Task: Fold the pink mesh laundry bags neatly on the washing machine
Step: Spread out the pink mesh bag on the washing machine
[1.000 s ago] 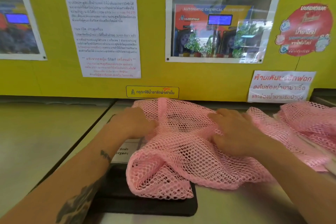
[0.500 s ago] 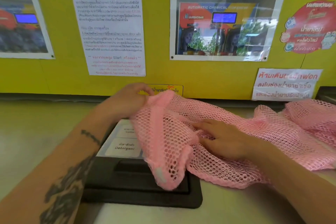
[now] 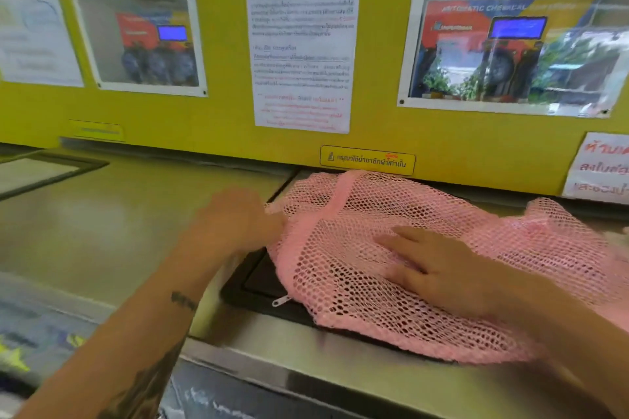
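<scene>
While our right hand (image 3: 439, 269) presses flat and open on the pink mesh bag (image 3: 357, 248), our blurred left hand (image 3: 238, 218) touches its left edge; we cannot tell its grip.

Left hand (image 3: 243, 218) reaching in from lower left, blurry, fingers curled loosely, forearm tattooed with a small mark near the wrist. Right hand (image 3: 439, 269) lying flat, palm down, fingers spread and pointing left, forearm angling in from lower right.
</scene>
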`<state>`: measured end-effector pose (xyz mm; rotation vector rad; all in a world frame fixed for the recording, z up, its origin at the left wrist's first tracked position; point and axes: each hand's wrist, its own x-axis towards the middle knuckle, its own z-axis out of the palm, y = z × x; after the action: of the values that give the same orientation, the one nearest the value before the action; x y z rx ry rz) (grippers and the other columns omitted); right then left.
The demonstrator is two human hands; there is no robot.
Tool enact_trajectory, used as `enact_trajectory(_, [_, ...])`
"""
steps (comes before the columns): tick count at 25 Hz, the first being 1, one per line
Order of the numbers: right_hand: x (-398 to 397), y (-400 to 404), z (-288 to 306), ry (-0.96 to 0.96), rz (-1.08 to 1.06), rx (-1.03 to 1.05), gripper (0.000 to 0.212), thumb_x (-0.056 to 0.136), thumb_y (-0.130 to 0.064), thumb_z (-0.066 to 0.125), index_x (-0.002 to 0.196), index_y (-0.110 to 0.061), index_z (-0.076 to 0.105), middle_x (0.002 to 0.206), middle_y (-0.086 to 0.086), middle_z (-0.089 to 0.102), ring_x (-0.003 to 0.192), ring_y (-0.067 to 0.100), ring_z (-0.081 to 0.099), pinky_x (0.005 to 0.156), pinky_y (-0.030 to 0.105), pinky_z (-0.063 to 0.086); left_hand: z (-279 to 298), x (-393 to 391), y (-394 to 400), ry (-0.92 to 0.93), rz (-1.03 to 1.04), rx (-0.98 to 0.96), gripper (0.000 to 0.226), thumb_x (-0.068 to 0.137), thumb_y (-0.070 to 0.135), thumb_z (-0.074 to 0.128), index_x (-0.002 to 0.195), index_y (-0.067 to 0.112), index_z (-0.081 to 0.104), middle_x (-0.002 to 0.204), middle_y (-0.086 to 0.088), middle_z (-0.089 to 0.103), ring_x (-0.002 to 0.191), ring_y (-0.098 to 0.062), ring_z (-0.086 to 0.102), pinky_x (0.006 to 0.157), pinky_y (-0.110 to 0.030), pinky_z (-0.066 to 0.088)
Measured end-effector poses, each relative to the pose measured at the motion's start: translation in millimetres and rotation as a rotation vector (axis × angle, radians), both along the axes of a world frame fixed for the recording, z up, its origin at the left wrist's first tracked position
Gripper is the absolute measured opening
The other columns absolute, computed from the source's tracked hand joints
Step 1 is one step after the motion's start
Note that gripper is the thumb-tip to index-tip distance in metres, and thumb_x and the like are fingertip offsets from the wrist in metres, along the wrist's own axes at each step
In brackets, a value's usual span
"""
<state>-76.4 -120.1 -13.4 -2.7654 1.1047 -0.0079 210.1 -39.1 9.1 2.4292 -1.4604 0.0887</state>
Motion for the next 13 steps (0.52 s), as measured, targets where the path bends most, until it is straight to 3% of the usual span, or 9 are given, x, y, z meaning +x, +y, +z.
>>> enact_trajectory(1, [-0.3,-0.3,-1.6,0.045,-0.005,-0.003,0.065,0.092,-0.068,0.026,0.152,-0.046,0.014,0.164,-0.007,0.011,0.149,0.013,0.009,0.119,0.049,0.014,-4.4,-2.5,4.9,-0.013,0.018,0.133,0.06,0.079,0.067,0.05,0.103,0.013,0.063,0.112,-0.013,0.063,0.1,-0.031,0.059,0.077,-0.033,0.044])
enact_trajectory(3, [-0.8,-0.5,-1.7,0.019,-0.019,-0.016,0.066,0.092,-0.068,0.025,0.152,-0.045,0.014,0.165,-0.006,0.01,0.149,0.014,0.01,0.12,0.048,0.014,-8.8,-12.2,10.8,0.042,-0.061,0.162,0.046,0.082,0.062,0.052,0.08,0.016,0.056,0.1,-0.011,0.061,0.09,-0.03,0.057,0.071,-0.033,0.04])
enact_trajectory(6, [-0.2,4.1,-7.9,-0.006,-0.005,-0.077,0.063,0.093,-0.067,0.021,0.152,-0.045,0.015,0.164,-0.004,0.015,0.149,0.017,0.014,0.119,0.05,0.017,-4.9,-25.6,18.1,0.232,-0.244,-0.135,0.016,0.087,0.032,0.051,0.083,0.018,0.059,0.105,-0.004,0.063,0.097,-0.026,0.056,0.084,-0.038,0.044])
enact_trajectory(9, [0.8,8.7,-13.9,-0.017,0.006,-0.106,0.059,0.095,-0.063,0.019,0.151,-0.042,0.018,0.163,-0.002,0.018,0.148,0.02,0.017,0.117,0.053,0.02,5.1,-37.5,29.3,0.46,-0.352,-0.409,0.022,0.093,0.03,0.047,0.093,0.009,0.053,0.085,-0.015,0.06,0.076,-0.025,0.055,0.073,-0.043,0.044])
enact_trajectory(13, [2.9,15.3,-13.6,-0.029,-0.01,-0.132,0.059,0.095,-0.061,0.02,0.15,-0.04,0.021,0.162,0.0,0.02,0.147,0.025,0.02,0.115,0.058,0.02,15.0,-42.3,44.7,0.317,-0.283,-0.567,0.017,0.097,0.034,0.048,0.092,0.019,0.054,0.076,-0.002,0.055,0.07,-0.019,0.052,0.065,-0.034,0.04])
